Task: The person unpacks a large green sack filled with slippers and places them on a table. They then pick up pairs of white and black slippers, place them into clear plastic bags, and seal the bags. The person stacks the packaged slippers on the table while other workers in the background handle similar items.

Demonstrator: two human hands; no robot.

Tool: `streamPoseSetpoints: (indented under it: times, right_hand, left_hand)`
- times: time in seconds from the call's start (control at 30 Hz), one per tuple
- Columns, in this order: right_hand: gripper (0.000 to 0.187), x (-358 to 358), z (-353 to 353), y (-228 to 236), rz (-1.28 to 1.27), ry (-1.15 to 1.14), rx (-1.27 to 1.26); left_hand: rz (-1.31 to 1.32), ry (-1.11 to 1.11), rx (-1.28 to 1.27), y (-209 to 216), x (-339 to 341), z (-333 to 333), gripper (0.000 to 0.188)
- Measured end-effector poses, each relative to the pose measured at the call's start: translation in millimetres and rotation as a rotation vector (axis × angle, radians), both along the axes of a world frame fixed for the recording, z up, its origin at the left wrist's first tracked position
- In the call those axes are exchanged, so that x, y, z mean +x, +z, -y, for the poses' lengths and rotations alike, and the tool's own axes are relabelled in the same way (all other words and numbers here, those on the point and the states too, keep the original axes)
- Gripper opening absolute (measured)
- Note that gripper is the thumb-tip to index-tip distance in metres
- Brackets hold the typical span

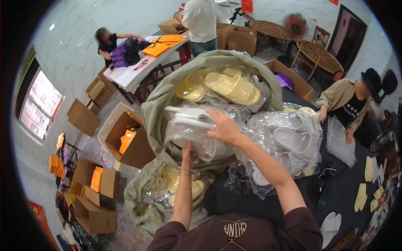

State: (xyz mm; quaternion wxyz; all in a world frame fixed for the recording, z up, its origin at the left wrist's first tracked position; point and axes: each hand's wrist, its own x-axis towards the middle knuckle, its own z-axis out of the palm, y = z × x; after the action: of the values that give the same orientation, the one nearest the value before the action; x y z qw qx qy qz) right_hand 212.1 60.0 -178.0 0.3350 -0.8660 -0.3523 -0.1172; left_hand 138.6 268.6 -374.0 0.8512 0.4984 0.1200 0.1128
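White slippers in clear wrap are held up at the mouth of a big green sack, in front of its load. The bundle's right edge is gripped by the right hand, fingers on top, thumb below. From underneath, the bundle is met by the left hand; its fingers are mostly hidden, so whether they are closed cannot be told. Hands are apart, both on the same bundle.

Yellow slippers, also bagged, are seen inside the sack, behind the bundle. To the right, a heap of bagged pale slippers is piled on a dark table. Below the big sack, a second green sack is filled with more wrapped yellow pairs. Flat clear bags are touched by a co-worker at the far right. Loose white slippers are laid near the table's lower right. On the left, orange packages are contained in an open cardboard box.
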Motion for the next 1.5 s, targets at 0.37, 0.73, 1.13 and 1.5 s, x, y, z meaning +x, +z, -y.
streamPoseSetpoints:
  times: [0.37, 0.73, 1.13, 1.5]
  right_hand:
    - [0.064, -59, 76, 165, 0.244, -0.132, 0.012]
    - [0.064, -13, 225, 110, -0.356, -0.522, -0.213]
    - [0.041, -1, 235, -2, 0.400, -0.855, 0.021]
    - [0.056, -98, 210, -48, 0.279, -0.486, -0.242]
  left_hand:
    - [0.333, -0.186, -0.249, 167, 14, 97, 0.054]
    - [0.298, -0.041, 0.510, 173, 33, 218, 0.069]
    - [0.367, 0.154, 1.150, 141, 49, 224, 0.069]
    - [-0.250, 0.541, 1.538, 52, 41, 92, 0.077]
